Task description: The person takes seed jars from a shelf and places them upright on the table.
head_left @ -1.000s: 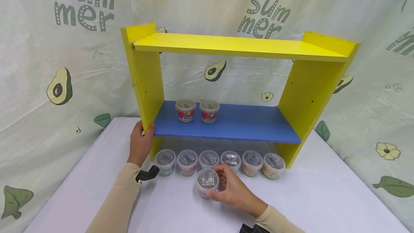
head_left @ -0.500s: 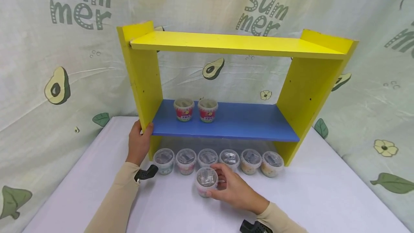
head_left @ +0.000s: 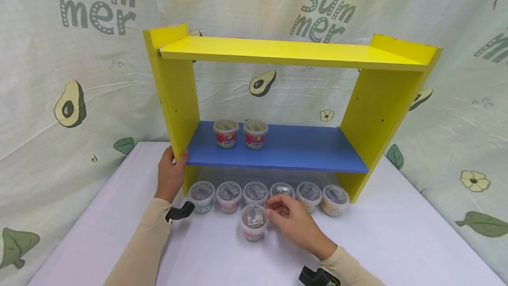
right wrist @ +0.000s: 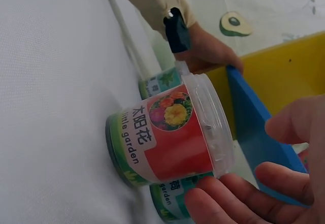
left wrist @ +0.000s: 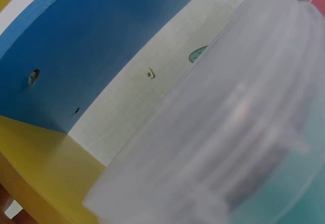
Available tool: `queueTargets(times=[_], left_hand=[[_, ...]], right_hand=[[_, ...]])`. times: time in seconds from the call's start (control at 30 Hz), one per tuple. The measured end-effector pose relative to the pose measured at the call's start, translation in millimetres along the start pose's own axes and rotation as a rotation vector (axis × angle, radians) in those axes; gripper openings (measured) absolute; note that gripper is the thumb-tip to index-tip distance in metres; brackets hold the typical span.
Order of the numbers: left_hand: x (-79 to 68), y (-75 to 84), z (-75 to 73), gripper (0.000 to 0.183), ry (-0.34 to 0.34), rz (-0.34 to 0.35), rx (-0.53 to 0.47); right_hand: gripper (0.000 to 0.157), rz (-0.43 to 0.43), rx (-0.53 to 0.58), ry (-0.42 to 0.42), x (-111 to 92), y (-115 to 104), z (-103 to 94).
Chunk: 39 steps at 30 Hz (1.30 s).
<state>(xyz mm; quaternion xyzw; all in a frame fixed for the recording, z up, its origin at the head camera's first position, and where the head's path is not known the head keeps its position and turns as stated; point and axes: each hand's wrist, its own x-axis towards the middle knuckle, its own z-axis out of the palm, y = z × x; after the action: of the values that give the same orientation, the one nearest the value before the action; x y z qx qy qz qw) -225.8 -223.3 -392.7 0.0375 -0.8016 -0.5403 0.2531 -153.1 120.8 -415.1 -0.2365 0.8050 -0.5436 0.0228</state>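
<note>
My left hand (head_left: 170, 173) grips the left yellow side panel of a small shelf unit (head_left: 172, 109), its thumb by the corner of the blue board (head_left: 301, 149). On the white table stands a lidded plastic cup (head_left: 254, 223), upright in front of a row of similar cups. In the right wrist view this cup (right wrist: 167, 132) has a red and green label with flowers and "little garden". My right hand (head_left: 297, 222) is just right of the cup, fingers spread and loosely bent beside the lid, pinching nothing. Whether a fingertip touches the lid, I cannot tell.
Several lidded cups, one of them (head_left: 202, 197) at the left end, form a row below the blue board. Two red-labelled cups, including the left one (head_left: 226, 134), stand on that board. A yellow top board (head_left: 274, 50) spans above. Printed cloth (head_left: 91, 65) hangs behind.
My right hand has let go of the front cup and shifted slightly right and up. The cup stays in place. My left hand keeps its grip on the side panel.
</note>
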Motion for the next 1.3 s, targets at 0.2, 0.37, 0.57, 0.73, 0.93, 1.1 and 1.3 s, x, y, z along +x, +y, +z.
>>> queueTargets(times=[0.2, 0.37, 0.57, 0.73, 0.93, 1.1, 1.3], left_hand=[[-0.8, -3.4, 0.5, 0.057, 0.006, -0.003, 0.007], [-0.8, -7.4, 1.0, 0.057, 0.009, 0.003, 0.004], [-1.0, -9.6, 0.0, 0.055, 0.003, 0.022, -0.008], [-0.2, -8.6, -0.7, 0.054, 0.0, 0.034, -0.012], [-1.9, -6.6, -0.7, 0.054, -0.006, 0.037, -0.016], [-1.2, -4.8, -0.7, 0.054, 0.001, 0.04, -0.017], [-1.3, -3.5, -1.4, 0.056, -0.001, 0.033, -0.016]], right_hand=[[0.024, 0.017, -0.039, 0.038, 3, -5, -10.5], [0.024, 0.057, -0.005, 0.034, 7, -10, -21.2], [0.025, 0.035, 0.041, 0.007, 15, -19, -34.8], [0.027, 0.014, 0.103, 0.035, 31, -32, -49.5], [0.033, 0.026, 0.148, 0.074, 50, -43, -65.6], [0.041, 0.038, 0.172, 0.059, 65, -50, -77.6], [0.047, 0.1, 0.208, 0.004, 83, -56, -87.5]])
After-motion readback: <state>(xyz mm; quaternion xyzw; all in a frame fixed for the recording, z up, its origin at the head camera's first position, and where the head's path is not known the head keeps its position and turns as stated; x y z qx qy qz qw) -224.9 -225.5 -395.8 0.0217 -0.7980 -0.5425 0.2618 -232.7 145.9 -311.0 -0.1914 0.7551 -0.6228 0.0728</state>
